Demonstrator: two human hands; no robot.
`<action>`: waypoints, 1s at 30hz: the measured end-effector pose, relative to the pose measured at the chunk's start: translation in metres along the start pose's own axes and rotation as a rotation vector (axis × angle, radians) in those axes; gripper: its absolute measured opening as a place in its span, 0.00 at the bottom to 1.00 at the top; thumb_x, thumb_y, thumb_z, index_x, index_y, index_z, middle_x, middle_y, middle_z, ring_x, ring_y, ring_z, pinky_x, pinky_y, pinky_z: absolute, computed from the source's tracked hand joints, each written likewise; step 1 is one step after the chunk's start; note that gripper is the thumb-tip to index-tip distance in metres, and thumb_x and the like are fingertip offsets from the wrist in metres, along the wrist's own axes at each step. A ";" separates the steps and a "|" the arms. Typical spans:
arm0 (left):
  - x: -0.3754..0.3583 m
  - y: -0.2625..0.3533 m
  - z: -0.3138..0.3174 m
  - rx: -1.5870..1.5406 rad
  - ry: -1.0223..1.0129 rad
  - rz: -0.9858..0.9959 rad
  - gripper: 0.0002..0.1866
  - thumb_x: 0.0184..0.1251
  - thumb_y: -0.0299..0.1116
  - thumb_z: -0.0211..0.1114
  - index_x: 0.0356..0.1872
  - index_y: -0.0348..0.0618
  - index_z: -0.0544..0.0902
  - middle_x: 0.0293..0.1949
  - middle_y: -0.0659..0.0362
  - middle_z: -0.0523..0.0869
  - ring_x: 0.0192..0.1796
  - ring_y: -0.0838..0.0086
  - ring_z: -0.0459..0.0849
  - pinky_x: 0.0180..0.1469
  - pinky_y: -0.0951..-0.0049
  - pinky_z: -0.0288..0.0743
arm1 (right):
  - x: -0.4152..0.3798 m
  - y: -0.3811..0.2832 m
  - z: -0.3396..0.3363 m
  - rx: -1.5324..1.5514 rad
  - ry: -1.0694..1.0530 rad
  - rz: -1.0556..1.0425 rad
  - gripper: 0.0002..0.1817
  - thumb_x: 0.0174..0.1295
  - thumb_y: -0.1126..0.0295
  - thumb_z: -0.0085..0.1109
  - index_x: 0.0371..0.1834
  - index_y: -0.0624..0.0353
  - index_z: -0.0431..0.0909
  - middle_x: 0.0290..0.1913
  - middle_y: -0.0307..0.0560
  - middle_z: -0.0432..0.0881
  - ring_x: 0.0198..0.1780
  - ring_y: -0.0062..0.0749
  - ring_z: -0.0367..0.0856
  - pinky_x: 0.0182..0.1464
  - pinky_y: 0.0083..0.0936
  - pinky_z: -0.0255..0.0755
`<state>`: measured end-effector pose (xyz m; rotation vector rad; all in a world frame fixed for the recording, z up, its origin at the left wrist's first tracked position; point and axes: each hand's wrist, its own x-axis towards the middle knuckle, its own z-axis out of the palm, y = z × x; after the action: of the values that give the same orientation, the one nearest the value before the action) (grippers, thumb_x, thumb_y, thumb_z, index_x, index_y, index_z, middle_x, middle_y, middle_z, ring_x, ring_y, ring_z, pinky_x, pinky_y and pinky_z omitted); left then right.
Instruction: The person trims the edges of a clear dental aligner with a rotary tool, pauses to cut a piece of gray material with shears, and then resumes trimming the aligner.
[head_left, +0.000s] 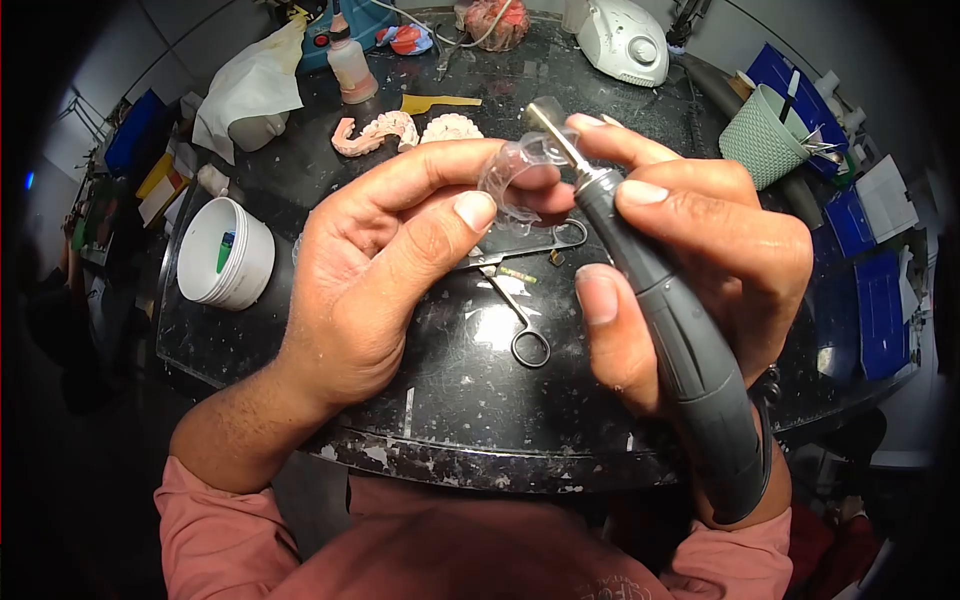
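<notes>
My left hand (365, 265) pinches a clear dental aligner (500, 180) between thumb and fingers. In my right hand (715, 225) is a black rotary handpiece (690, 340), gripped like a pen with its cable end toward my wrist. The handpiece's metal shank and pale, blurred tip (545, 112) overlap the far edge of the aligner. Scissors (505, 285) lie on the dark table (450, 400) below my hands, partly hidden by the left one. Just beyond my left fingers are a pink dental arch model (385, 132) and a paler dental model (452, 127).
A white tub (262, 255) with a green item inside stands at left. Toward the back are a bottle (352, 72), a yellow strip (440, 102) and a white control unit (625, 45). At right stand a pale green basket (762, 140) of tools and blue trays (882, 315).
</notes>
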<state>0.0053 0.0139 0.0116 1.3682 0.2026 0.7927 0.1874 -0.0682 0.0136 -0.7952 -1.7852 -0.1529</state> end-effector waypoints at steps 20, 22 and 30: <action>-0.008 0.011 0.009 0.116 -0.126 -0.233 0.21 0.68 0.31 0.59 0.59 0.28 0.74 0.54 0.49 0.83 0.60 0.68 0.80 0.68 0.66 0.66 | 0.004 -0.024 0.004 0.248 0.121 0.557 0.21 0.62 0.85 0.58 0.57 0.60 0.67 0.42 0.49 0.81 0.47 0.31 0.82 0.54 0.27 0.76; -0.008 0.005 0.007 0.051 -0.057 -0.235 0.23 0.73 0.37 0.56 0.59 0.26 0.76 0.57 0.47 0.81 0.62 0.66 0.78 0.69 0.65 0.63 | 0.003 -0.021 0.004 0.192 0.094 0.500 0.23 0.60 0.87 0.59 0.57 0.60 0.68 0.42 0.49 0.80 0.45 0.31 0.82 0.53 0.27 0.76; -0.006 -0.001 0.012 0.067 -0.049 -0.080 0.20 0.70 0.30 0.63 0.59 0.28 0.77 0.58 0.46 0.82 0.61 0.68 0.80 0.68 0.66 0.67 | 0.001 -0.011 0.006 0.089 0.086 0.225 0.24 0.55 0.89 0.60 0.55 0.62 0.69 0.41 0.49 0.80 0.43 0.30 0.83 0.51 0.27 0.76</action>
<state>0.0078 0.0009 0.0117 1.4327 0.2461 0.6899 0.1763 -0.0738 0.0151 -0.9055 -1.5978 0.0401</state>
